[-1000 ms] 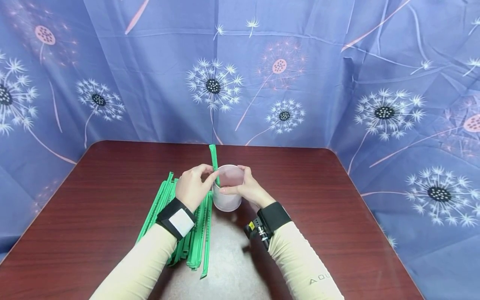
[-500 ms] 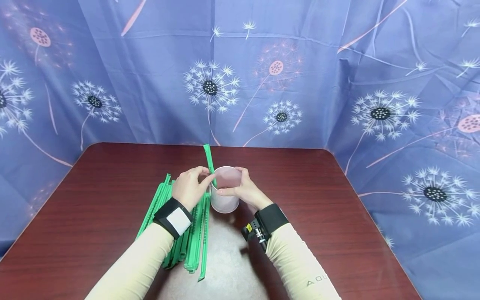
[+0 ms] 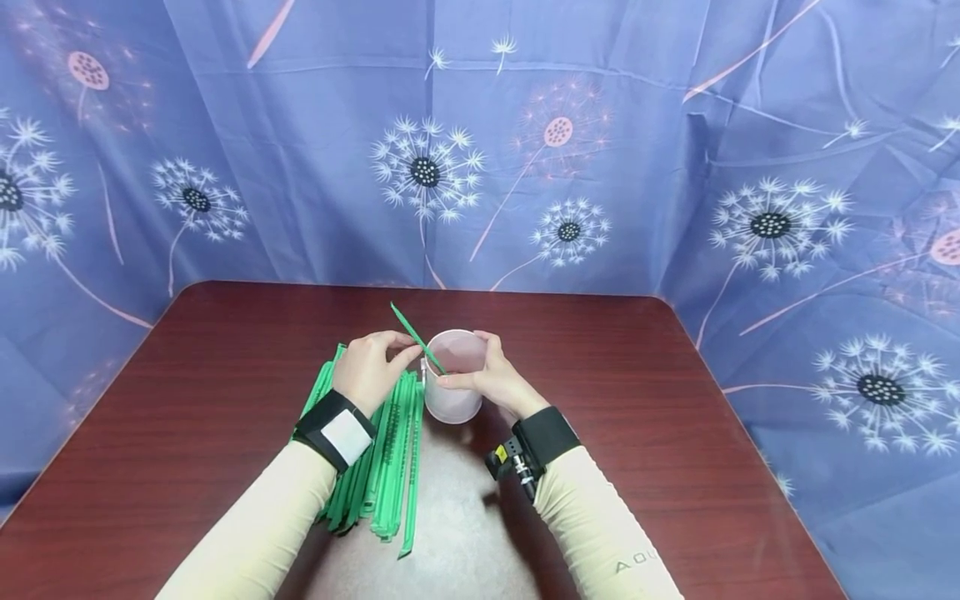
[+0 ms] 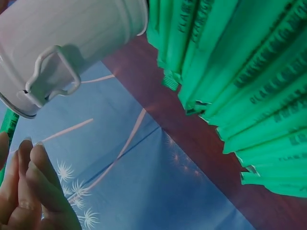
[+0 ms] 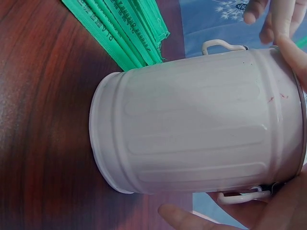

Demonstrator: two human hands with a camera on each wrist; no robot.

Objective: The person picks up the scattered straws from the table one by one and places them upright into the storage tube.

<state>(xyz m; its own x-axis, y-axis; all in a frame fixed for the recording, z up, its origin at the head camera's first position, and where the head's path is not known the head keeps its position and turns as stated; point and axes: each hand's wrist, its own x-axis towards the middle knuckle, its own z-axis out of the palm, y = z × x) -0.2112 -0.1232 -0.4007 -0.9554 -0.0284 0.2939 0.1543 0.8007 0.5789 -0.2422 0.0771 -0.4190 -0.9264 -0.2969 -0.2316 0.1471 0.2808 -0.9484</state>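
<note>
A small white ribbed bucket (image 3: 453, 404) with side handles stands upright on the table. My right hand (image 3: 504, 379) holds it by the rim, thumb at the front and fingers behind. One green-wrapped drinking straw (image 3: 411, 330) leans in the bucket, its upper end tilted left over the rim. My left hand (image 3: 375, 367) is just left of the bucket, its fingertips (image 4: 39, 153) beside the leaning straw with fairly straight fingers and no visible grip. Beneath and beside that hand lies a pile of green-wrapped straws (image 3: 390, 467), also large in the left wrist view.
The dark red wooden table (image 3: 637, 400) runs back to a blue dandelion-print cloth (image 3: 300, 167). One straw (image 3: 411, 500) lies slightly apart at the pile's right edge. A wrist camera (image 3: 506, 458) hangs below my right wrist.
The straw in the bucket has gone from nearly upright to slanting left. My left hand has drawn slightly left and let go of it. My right hand keeps its hold on the bucket.
</note>
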